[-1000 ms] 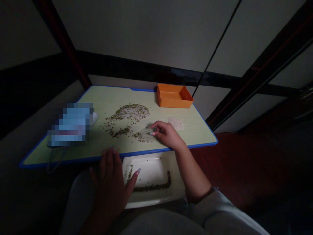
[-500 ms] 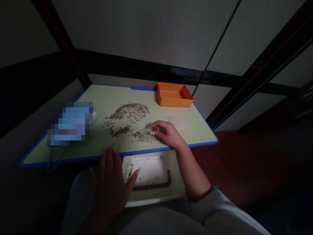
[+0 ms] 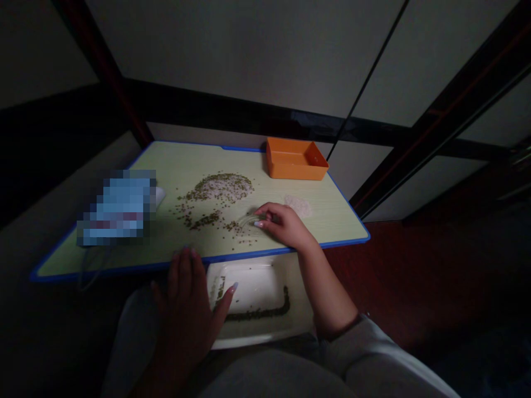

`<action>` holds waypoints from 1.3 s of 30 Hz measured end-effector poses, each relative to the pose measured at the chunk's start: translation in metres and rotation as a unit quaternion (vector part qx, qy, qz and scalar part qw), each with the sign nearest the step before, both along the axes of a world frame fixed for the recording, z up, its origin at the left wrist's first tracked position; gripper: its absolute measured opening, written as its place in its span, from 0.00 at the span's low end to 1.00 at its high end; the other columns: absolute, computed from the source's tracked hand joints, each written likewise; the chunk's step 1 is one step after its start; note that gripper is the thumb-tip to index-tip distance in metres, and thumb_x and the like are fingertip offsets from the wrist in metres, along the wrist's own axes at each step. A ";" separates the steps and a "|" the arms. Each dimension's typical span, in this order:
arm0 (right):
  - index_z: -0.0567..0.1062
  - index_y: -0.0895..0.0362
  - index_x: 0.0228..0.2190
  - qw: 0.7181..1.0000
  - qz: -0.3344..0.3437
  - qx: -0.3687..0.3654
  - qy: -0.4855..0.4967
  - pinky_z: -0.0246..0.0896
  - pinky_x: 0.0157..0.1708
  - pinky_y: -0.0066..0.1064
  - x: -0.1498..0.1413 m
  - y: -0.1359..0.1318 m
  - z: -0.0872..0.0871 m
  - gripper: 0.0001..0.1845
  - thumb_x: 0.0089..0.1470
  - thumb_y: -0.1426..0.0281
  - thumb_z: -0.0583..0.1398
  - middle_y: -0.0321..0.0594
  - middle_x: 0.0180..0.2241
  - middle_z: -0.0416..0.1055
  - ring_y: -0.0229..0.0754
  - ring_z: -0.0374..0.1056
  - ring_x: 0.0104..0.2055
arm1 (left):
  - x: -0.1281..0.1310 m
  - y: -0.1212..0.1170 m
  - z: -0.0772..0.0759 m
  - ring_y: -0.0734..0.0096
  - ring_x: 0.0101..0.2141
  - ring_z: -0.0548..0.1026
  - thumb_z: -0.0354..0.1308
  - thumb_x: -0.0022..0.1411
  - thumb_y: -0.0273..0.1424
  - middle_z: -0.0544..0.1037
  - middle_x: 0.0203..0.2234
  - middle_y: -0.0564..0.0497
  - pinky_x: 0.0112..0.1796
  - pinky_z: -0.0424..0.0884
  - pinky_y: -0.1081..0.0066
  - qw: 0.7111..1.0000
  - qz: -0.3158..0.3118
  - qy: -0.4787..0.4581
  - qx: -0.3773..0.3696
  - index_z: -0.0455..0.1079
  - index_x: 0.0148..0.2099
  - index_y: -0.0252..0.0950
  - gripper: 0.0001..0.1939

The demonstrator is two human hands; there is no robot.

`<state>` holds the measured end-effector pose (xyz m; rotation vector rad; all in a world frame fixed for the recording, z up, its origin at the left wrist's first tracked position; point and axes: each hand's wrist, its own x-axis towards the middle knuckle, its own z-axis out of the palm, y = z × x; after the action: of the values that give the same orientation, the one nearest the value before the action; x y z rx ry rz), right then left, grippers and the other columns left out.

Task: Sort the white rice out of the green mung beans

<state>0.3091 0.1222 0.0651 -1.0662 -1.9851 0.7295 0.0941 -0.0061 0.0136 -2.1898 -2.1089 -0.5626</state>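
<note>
My right hand (image 3: 284, 224) pinches a clear curved thing (image 3: 248, 221), nearer than the orange box (image 3: 296, 171) — left hand (image 3: 187, 304) spread open.

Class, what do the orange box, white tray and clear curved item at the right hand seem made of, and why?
Orange box: probably plastic, matte; thin, even walls. White tray: plastic or glazed ceramic, smooth; pale rim. Clear curved item: plastic or glass, shiny; see-through, pale highlights.

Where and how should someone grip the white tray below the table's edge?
I'd probably hold the white tray by its left and right rims, coming from both sides: dark seeds lie inside, so paired support should help keep it level, and the table crowds its far edge.
</note>
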 end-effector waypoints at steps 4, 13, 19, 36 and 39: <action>0.75 0.57 0.38 1.000 0.002 -0.020 -0.005 0.54 0.33 0.26 0.000 0.000 -0.001 0.09 0.53 0.70 0.64 0.30 0.24 0.63 0.34 0.59 0.28 | 0.001 0.000 0.003 0.48 0.68 0.40 0.38 0.63 0.46 0.43 0.68 0.32 0.61 0.42 0.36 1.000 0.002 -0.002 -0.013 0.30 0.69 0.27 0.41; 0.75 0.56 0.38 0.998 0.057 -0.033 0.010 0.55 0.33 0.27 0.001 -0.003 -0.001 0.09 0.53 0.70 0.63 0.30 0.24 0.60 0.34 0.58 0.28 | 0.001 0.000 0.001 0.49 0.68 0.40 0.39 0.63 0.46 0.44 0.68 0.33 0.62 0.40 0.37 1.000 0.006 -0.007 -0.013 0.30 0.69 0.28 0.41; 0.75 0.56 0.38 0.997 0.067 -0.035 0.008 0.56 0.33 0.27 0.001 -0.004 0.000 0.09 0.53 0.70 0.63 0.30 0.24 0.60 0.34 0.58 0.29 | 0.000 0.000 0.001 0.48 0.68 0.40 0.39 0.62 0.47 0.43 0.68 0.32 0.61 0.41 0.36 1.000 0.000 -0.012 -0.004 0.29 0.69 0.28 0.42; 0.75 0.56 0.38 0.998 0.049 -0.028 -0.011 0.53 0.32 0.26 0.002 -0.002 0.000 0.08 0.54 0.71 0.62 0.29 0.24 0.61 0.33 0.58 0.27 | 0.001 -0.001 0.003 0.49 0.68 0.39 0.38 0.62 0.47 0.43 0.68 0.33 0.61 0.42 0.37 1.000 0.006 -0.008 -0.019 0.32 0.69 0.27 0.41; 0.75 0.57 0.37 0.999 0.035 -0.012 -0.015 0.54 0.33 0.27 0.002 -0.002 0.001 0.08 0.53 0.71 0.63 0.30 0.24 0.62 0.34 0.59 0.28 | 0.001 0.000 0.003 0.50 0.68 0.39 0.38 0.62 0.47 0.43 0.68 0.33 0.62 0.42 0.37 1.000 0.007 -0.008 -0.020 0.32 0.69 0.27 0.41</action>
<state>0.3113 0.1204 0.0658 -1.0315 -2.0528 0.7795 0.0954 -0.0058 0.0164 -2.1970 -2.1597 -0.5423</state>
